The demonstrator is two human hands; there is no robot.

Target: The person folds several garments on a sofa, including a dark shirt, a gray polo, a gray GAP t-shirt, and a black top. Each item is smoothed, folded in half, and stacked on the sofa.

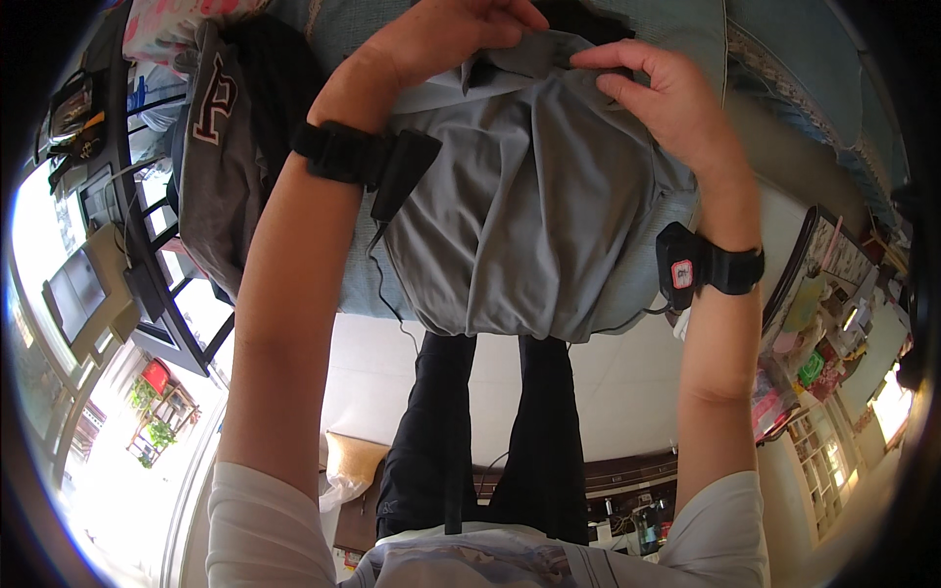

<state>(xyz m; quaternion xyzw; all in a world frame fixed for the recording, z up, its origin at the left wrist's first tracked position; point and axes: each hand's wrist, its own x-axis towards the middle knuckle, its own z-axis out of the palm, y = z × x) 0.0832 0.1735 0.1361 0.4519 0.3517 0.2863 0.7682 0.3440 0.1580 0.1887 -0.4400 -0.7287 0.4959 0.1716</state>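
Note:
A grey cloth garment [514, 213] lies spread in front of me, its body creased and its lower edge hanging near the front of a light blue padded surface. At the garment's far end, my left hand [470, 37] pinches a folded part of the cloth between thumb and fingers. Opposite it, my right hand [669, 103] has thumb and forefinger on the cloth at the far right, with a fold between them. Dark fabric [581, 22] shows just beyond the hands. The top of my left hand is cut off by the frame's edge.
A light blue cover [654, 294] lies beneath the garment. On the left are a dark grey garment with a letter patch [213, 110] and a black metal rack [158, 228]. A cluttered table [816, 294] stands at right. Straps with black devices [338, 154] circle both wrists, trailing thin cables.

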